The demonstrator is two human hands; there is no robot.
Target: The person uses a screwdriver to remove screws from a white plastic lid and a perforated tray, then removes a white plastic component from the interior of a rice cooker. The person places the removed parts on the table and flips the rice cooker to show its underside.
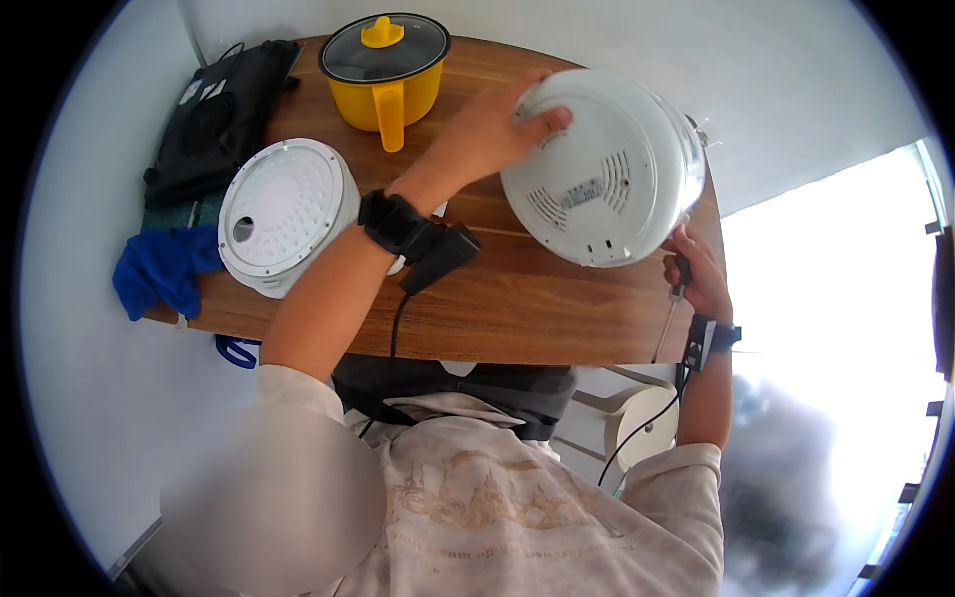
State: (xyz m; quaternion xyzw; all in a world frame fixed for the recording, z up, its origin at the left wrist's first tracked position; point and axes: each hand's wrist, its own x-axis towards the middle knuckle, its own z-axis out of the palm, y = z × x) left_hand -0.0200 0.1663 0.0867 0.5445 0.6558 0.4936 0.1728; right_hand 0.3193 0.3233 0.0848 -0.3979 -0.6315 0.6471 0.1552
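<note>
A white round cooker body (607, 174) lies tipped on its side on the wooden table (517, 308), its vented underside facing me. My left hand (497, 124) presses flat on its upper left rim, fingers spread over the edge. My right hand (696, 269) sits just below the cooker's lower right edge, closed around a thin screwdriver (671, 308) whose shaft hangs down past the table edge. Both wrists wear black bands.
A white perforated lid (284, 214) lies at the table's left. A yellow pot with a glass lid (386, 65) stands at the back. A black bag (214, 119) and blue cloth (159, 269) sit at far left. A black plug (443, 259) and cord lie mid-table.
</note>
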